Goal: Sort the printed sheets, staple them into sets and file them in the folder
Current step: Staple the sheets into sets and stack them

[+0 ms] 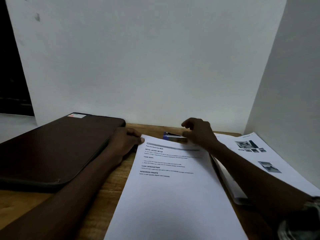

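A set of printed sheets (173, 196) with black headings lies in the middle of the wooden desk (107, 187). My left hand (125, 142) pinches its far left corner between thumb and fingers. A small blue and silver stapler (174, 136) lies at the sheets' far edge. My right hand (199, 132) hovers over the stapler's right end with its fingers loosely curled; whether it touches the stapler is unclear. A dark brown folder (55, 149) lies shut at the left.
More printed sheets with photos (259, 158) lie at the right, and a thin stack's edge (228, 181) shows under my right forearm. White walls close the desk at the back and right. A wristwatch (310, 205) sits on my right wrist.
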`<state>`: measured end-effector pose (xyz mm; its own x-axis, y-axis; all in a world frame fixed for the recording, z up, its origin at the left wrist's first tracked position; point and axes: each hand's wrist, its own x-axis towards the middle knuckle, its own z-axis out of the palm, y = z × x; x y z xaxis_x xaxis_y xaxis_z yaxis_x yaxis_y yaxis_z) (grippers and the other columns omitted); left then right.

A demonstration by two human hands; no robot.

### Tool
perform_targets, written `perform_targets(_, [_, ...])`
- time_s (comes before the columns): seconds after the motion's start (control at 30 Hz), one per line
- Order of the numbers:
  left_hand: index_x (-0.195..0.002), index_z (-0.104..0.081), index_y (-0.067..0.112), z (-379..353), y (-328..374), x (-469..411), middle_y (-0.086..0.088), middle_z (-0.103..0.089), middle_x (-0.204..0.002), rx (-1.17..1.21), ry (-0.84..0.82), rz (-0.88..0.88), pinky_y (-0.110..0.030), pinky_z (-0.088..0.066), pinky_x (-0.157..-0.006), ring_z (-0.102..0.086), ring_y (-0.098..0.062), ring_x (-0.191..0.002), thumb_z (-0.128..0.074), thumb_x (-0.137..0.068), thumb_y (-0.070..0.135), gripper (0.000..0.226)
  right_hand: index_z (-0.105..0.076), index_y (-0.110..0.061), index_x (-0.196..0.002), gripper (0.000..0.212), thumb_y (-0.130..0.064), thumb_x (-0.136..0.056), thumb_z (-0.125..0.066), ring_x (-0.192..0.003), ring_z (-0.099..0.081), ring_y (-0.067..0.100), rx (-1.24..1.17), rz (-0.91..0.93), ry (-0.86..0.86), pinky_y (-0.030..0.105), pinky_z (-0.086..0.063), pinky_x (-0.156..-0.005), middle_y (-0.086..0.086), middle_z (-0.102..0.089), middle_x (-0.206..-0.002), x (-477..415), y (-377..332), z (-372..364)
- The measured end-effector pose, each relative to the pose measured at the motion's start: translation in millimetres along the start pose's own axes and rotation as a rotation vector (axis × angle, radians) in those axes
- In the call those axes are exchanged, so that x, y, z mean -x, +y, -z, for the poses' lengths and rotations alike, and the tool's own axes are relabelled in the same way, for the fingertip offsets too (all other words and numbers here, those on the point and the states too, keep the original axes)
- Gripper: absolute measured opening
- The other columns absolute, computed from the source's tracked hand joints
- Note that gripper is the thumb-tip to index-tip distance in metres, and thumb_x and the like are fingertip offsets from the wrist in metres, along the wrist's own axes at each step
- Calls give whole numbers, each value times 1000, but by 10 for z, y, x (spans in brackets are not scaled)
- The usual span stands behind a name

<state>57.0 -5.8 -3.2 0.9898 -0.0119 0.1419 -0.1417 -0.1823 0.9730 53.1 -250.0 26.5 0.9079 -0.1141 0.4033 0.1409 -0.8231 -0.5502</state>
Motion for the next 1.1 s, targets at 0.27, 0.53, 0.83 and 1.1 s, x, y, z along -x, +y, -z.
perform_targets(0.27, [-78,-65,5,14,7,0,-12,-70,-79,49,-23,11,-23,-51,-57,-69,-20,-71,-73,-82,-6,14,-62,-14,-126,43,-27,-86,-70,-116,-56,26,250,-17,-303,22,-40,-80,11,-65,-123,-393,-60,-449])
perform_targets(0.53, [-74,-65,6,-5,-6,3,-9,-69,-76,66,-26,22,-21,-51,-55,-68,-18,-69,-72,-82,-7,17,-71,-14,-96,19,-29,-86,-72,-68,-56,9,-53,57,-137,21,-38,-62,3,-69,-85,-358,12,-390])
perform_targets(0.83, [-65,-66,14,-28,2,1,-9,-70,-79,-135,77,-91,-42,-56,-80,-69,-29,-83,-77,-78,-2,24,-76,-26,-106,26,-29,-80,-77,-85,-60,1,88,371,-402,7,-40,-72,-8,-74,-101,-250,-508,-65])
perform_targets(1.1, [-60,-65,25,-57,-16,-2,-8,-71,-71,-295,131,-238,-52,-59,-74,-70,-28,-75,-80,-78,4,31,-75,-20,-107,36,-31,-74,-83,-96,-62,12,262,438,-422,22,-45,-78,0,-74,-105,-197,-674,-156])
